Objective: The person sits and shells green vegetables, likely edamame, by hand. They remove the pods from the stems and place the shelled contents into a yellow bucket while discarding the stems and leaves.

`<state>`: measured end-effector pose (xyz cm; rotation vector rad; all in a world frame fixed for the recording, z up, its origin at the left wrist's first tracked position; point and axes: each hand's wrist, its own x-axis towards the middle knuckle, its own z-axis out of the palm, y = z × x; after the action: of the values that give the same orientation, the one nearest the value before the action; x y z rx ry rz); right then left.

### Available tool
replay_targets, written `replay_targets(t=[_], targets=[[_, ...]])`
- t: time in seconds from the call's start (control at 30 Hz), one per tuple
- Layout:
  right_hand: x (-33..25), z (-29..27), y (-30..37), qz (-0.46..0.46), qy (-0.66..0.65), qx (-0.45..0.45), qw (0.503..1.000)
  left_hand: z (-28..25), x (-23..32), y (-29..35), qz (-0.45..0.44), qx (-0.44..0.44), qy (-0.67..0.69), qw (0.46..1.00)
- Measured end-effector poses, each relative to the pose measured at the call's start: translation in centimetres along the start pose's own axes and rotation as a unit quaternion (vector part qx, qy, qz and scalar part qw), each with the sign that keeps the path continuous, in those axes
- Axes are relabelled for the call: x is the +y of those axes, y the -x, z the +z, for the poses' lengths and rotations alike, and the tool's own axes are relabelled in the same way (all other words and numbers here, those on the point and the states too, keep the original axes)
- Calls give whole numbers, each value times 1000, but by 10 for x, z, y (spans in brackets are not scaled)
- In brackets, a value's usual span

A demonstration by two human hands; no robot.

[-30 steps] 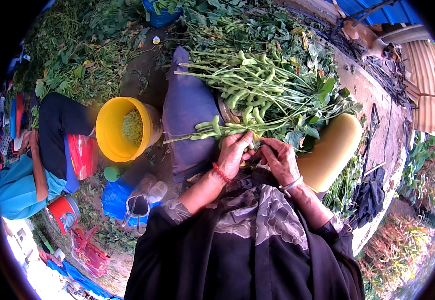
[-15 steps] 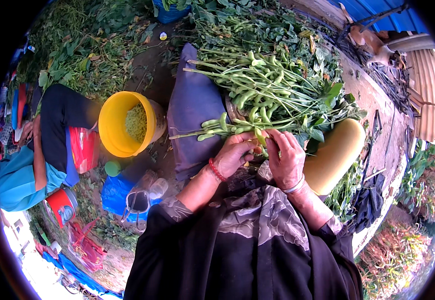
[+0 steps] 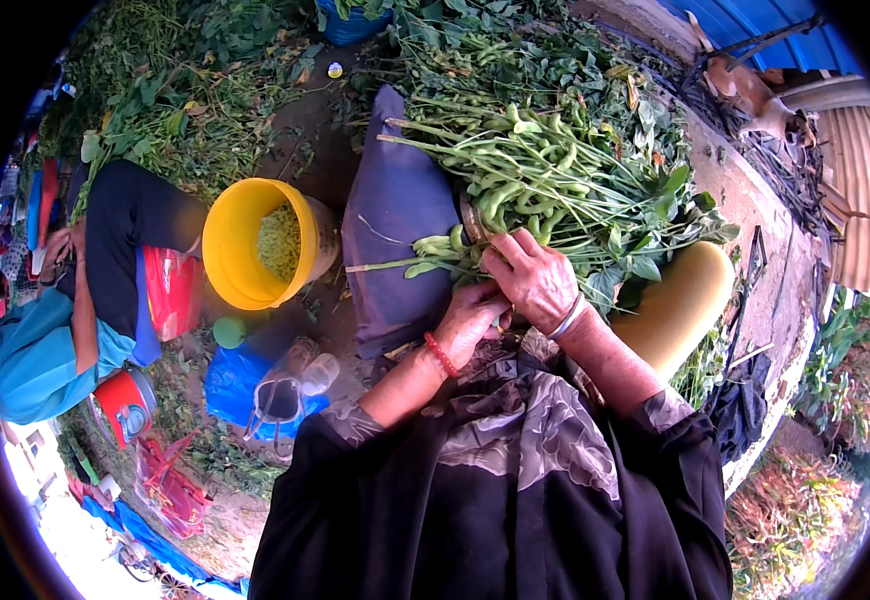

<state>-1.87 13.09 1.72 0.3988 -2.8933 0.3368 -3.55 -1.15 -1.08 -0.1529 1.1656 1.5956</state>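
My left hand (image 3: pixel 472 322) is closed, thumb and fingers pinched together in front of my lap; whatever is between them is hidden. Bent over its fingertips, my right hand (image 3: pixel 535 283) is closed too, and what it grips cannot be made out. Just beyond both hands lies a bean stalk (image 3: pixel 380 266), its cut end pointing left and green pods (image 3: pixel 437 246) hanging along it. Farther off, a heap of bean plants (image 3: pixel 555 170) with plump pods spreads to the right. Dark blue cloth (image 3: pixel 395 220) bulges left of the hands.
A yellow bucket (image 3: pixel 217 250) at left holds shelled green beans (image 3: pixel 279 240). Beside it sits a person in a turquoise top (image 3: pixel 30 350). A blue plastic bag (image 3: pixel 230 385) lies nearer. On the right are a smooth yellow rounded shape (image 3: pixel 680 310) and a tan animal (image 3: pixel 745 95).
My right hand has moved left and away from me, over the left hand. The left hand has dropped slightly nearer. The opened pod between the fingers is out of sight now.
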Motion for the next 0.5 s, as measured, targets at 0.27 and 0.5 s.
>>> replay_targets(t=[0.27,0.5], targets=[[2,0,11,83,-114,43,989,-2,1,-2,7,-31,72,997],[-12,-22,20,215,-145,100,961,12,14,-4,-23,-3,162,986]])
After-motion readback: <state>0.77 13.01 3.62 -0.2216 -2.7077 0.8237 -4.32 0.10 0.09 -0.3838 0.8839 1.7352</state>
